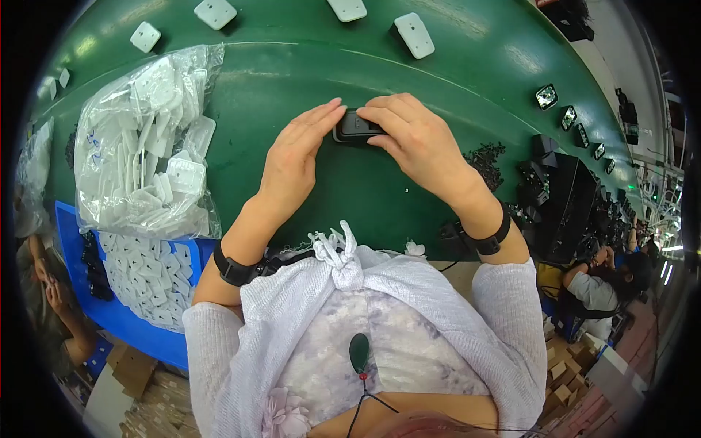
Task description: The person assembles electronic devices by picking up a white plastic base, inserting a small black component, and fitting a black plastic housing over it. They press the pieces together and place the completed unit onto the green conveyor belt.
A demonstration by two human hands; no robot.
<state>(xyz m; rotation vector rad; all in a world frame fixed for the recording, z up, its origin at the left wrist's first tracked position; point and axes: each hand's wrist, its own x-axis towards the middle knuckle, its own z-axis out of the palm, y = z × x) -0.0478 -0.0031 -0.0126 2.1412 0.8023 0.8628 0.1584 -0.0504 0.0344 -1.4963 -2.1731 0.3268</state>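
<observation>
A small black plastic case [355, 127] with rounded corners lies on the green table in front of me. My left hand [296, 150] has its fingers close together, with the fingertips against the case's left edge. Over the right end of the case bends my right hand [416, 139], fingers on top and thumb along the near side. The two hands hold the case between them. The fingers cover its right part, and the underside is hidden.
A clear bag of white plastic plates [150, 146] lies on the left, above a blue bin [142, 339] of small white parts. Small black pieces [485, 162] are heaped right of my hand, beside a black box [566, 208]. White housings [415, 35] stand farther back. Other people sit at both sides.
</observation>
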